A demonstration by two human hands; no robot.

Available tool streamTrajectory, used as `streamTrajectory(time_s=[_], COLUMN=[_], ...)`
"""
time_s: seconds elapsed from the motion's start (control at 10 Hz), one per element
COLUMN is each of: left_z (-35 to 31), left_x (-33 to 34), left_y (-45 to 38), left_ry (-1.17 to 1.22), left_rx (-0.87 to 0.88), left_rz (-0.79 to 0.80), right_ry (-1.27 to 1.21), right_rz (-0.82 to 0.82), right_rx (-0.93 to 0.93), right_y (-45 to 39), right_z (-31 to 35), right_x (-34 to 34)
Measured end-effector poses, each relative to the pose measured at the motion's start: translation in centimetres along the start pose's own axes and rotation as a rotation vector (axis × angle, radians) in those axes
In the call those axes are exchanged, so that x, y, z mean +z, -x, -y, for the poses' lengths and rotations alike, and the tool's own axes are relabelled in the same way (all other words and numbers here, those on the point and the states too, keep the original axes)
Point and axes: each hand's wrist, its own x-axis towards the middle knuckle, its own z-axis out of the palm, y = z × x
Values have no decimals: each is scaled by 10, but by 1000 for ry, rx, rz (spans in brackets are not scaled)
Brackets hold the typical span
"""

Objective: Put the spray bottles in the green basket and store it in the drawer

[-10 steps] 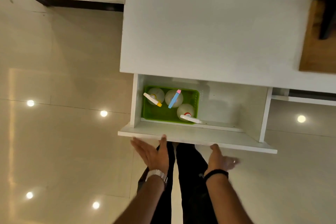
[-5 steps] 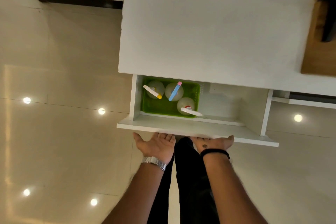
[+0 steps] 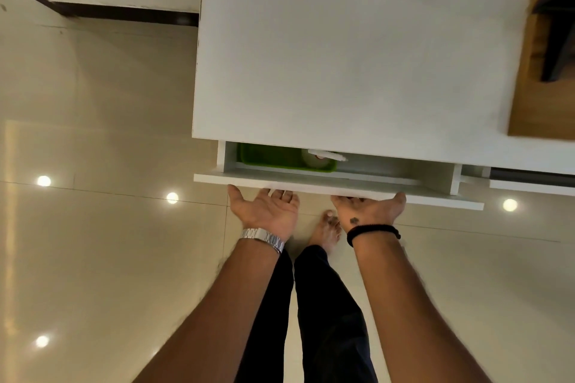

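The white drawer (image 3: pixel 326 188) sticks out only a little from under the white cabinet top (image 3: pixel 357 56). Inside it, a strip of the green basket (image 3: pixel 267 160) shows at the left end. One spray bottle (image 3: pixel 315 158) with a white trigger is visible in the basket; the other bottles are hidden under the cabinet top. My left hand (image 3: pixel 267 211) and my right hand (image 3: pixel 368 210) press flat against the drawer front, fingers spread, holding nothing.
Glossy beige floor tiles with light reflections spread to the left and below. My legs and a bare foot (image 3: pixel 326 230) stand just under the drawer. A wooden surface (image 3: pixel 541 87) borders the cabinet top at the right. A second drawer front (image 3: pixel 529 185) sits to the right.
Both hands have pushed the drawer inward. It went from wide open to nearly shut, and most of the basket and two bottles slid out of sight under the cabinet top.
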Motion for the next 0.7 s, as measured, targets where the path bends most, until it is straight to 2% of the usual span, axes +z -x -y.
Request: streamTrajectory(time_s=[0.3, 0.5, 0.6, 0.7], left_z=[-8, -11, -9, -1], left_x=[57, 55, 49, 50], left_y=[-10, -19, -25, -20], left_ry=[-97, -205, -392, -867], left_rx=[73, 104, 121, 228], left_rz=[140, 149, 92, -87], right_ry=[69, 182, 412, 956], right_rz=[143, 145, 128, 56], right_rx=[-51, -124, -160, -316], right_y=[-10, -14, -15, -7], right_z=[20, 22, 15, 2], right_x=[50, 52, 44, 31])
